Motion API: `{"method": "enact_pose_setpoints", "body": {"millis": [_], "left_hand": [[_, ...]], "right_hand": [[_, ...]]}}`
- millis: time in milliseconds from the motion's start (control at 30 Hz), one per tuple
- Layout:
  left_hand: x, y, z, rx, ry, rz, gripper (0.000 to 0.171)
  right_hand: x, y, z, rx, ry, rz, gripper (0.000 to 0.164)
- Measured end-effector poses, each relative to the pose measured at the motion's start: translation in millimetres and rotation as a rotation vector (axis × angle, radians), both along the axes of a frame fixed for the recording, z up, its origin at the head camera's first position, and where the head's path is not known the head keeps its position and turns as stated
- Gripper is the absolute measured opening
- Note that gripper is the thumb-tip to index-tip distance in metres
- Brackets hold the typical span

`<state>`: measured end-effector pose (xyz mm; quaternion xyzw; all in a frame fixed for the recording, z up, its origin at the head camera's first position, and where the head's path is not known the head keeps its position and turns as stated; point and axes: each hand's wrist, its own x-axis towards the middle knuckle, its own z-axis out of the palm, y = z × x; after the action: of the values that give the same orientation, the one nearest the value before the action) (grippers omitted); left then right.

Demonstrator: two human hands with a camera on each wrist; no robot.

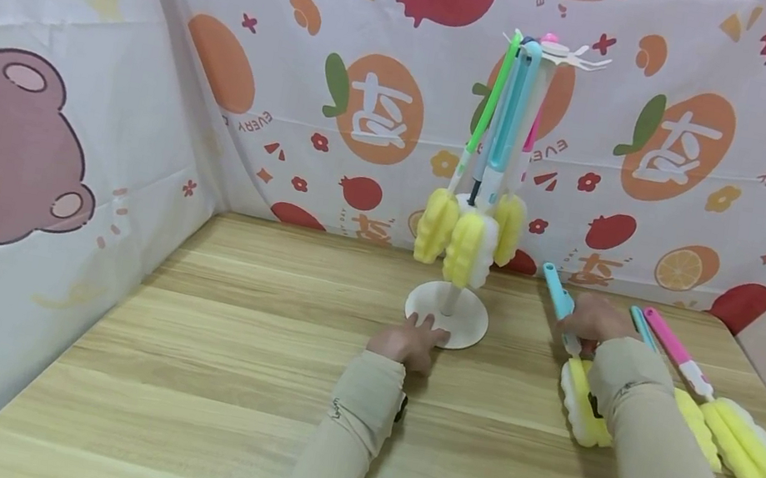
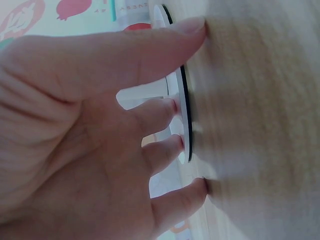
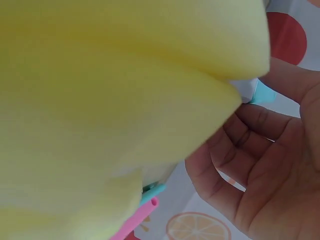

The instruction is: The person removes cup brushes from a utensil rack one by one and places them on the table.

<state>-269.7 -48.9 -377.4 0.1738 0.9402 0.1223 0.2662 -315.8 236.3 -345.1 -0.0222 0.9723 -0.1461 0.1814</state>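
At the near edge of the white base [image 1: 467, 325], the left hand [image 1: 409, 342] spreads its fingers, some tips resting on it; light, even pressure there should steady things. Slightly farther, at right, the right hand [image 1: 599, 322] pinches a blue brush [image 1: 572, 343]; gripping clear of the sponge [image 1: 580, 412] looks wise. Now the count: three brushes on that side, with another blue [image 1: 642, 326] and a pink [image 1: 696, 378]; one stand [image 1: 541, 88]; four hanging handles [image 1: 518, 105], overlaps perhaps hiding more.

Table [image 1: 215, 380] looked smooth, grained wood. Curtain [image 1: 452, 98] was matt cloth, creased. Brush heads [image 1: 586, 407] looked like matt, ridged foam; handles [image 1: 673, 343] were smooth plastic. Stand base [image 1: 467, 329] looked smooth, material unclear. Sleeves [image 1: 650, 461] were matt, wrinkled cloth.
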Motion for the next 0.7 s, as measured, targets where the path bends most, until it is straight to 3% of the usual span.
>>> {"method": "enact_pose_setpoints", "body": {"millis": [433, 700], "left_hand": [[0.7, 0.8, -3.3, 0.018, 0.006, -0.009, 0.073], [1.5, -0.3, -1.2, 0.016, 0.014, -0.005, 0.073]], "right_hand": [[1.5, -2.8, -6.9, -0.029, -0.053, -0.034, 0.026], [0.8, -1.6, 0.0, 0.003, -0.058, -0.024, 0.024]]}}
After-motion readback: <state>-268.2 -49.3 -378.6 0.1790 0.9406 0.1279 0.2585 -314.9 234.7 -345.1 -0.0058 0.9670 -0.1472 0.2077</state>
